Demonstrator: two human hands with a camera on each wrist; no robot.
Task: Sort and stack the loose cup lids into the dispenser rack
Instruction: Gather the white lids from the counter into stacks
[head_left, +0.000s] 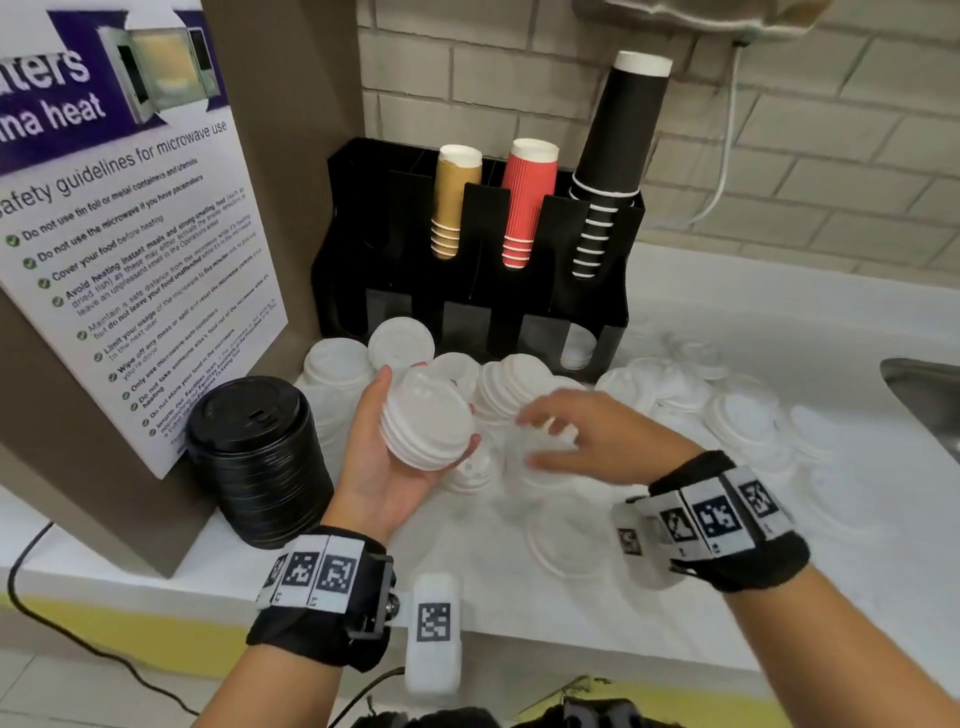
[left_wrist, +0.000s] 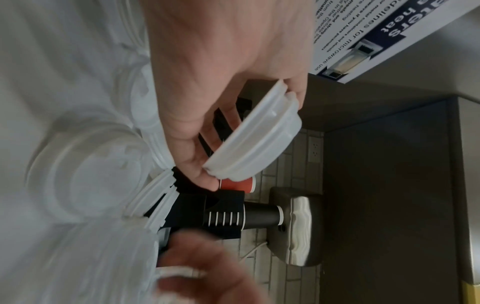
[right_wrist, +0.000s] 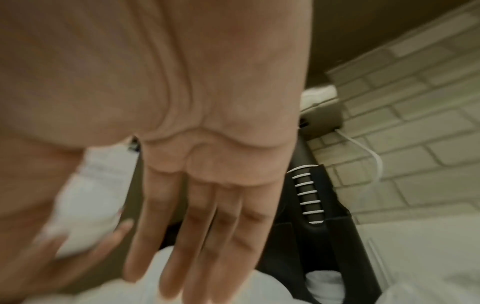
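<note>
The small stack of white lids (head_left: 427, 426) sits nested in the left hand (head_left: 387, 467), palm up, thumb on one rim and fingertips curled round the other, held above the counter in front of the black dispenser rack (head_left: 472, 291). The right hand (head_left: 597, 441) reaches over the loose white lids (head_left: 675, 395) strewn on the counter; its fingers are stretched out straight in the right wrist view, and though something white blurs by its thumb, I cannot tell whether it pinches a lid.

To do this step well, I judge each added lid should be of the same size and face the same way as the held stack, seated squarely so the rims nest (thin plastic lids slip sideways readily). The stack should stay level until it goes into a lower slot.

The rack stands against a pale brick wall (head_left: 779, 156) and carries tan, red and black cups (head_left: 613, 156) in its upper slots. A tall stack of black lids (head_left: 260, 457) stands on the white counter (head_left: 519, 597) to the left, below a microwave safety poster (head_left: 130, 234). A steel sink (head_left: 930, 395) edges in at right.
</note>
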